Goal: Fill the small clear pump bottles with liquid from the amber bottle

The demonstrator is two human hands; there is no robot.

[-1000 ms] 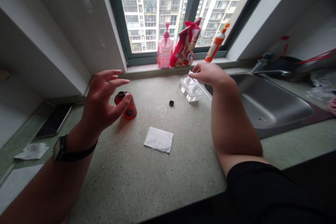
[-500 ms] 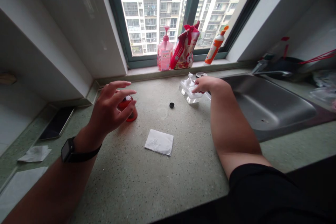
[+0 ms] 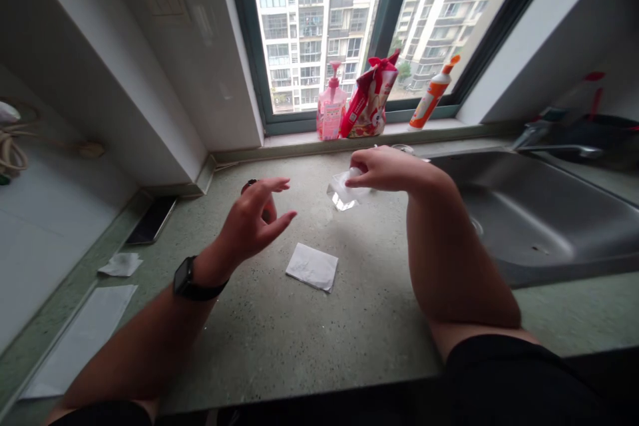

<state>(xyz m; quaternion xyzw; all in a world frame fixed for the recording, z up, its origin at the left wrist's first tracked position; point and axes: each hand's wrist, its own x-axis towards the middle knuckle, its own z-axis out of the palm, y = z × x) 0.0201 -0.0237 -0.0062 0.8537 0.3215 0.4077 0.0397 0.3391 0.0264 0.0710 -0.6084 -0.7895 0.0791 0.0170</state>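
Note:
In the head view my right hand [image 3: 387, 168] is closed around the pump top of a clear, square-sided pump bottle [image 3: 339, 192]. The bottle is tilted and slightly blurred, over the counter; a gap beneath it cannot be made out. My left hand [image 3: 253, 221], wearing a black watch on the wrist, has its fingers and thumb spread apart. Just behind it stands a red container [image 3: 270, 212] with a dark top, mostly hidden by the hand. A folded white tissue [image 3: 313, 267] lies on the counter [image 3: 319, 339] between my forearms.
A phone [image 3: 152, 220], a crumpled tissue [image 3: 120, 264] and white sheets [image 3: 82, 339] lie at the left. A pink pump bottle [image 3: 331, 112], a red bag [image 3: 369, 103] and an orange bottle [image 3: 430, 100] line the windowsill. A steel sink [image 3: 559, 213] is on the right.
My right hand has taken hold of the clear pump bottle and moved it left, towards the middle. My left hand has shifted right with its fingers spread. The small black cap no longer shows.

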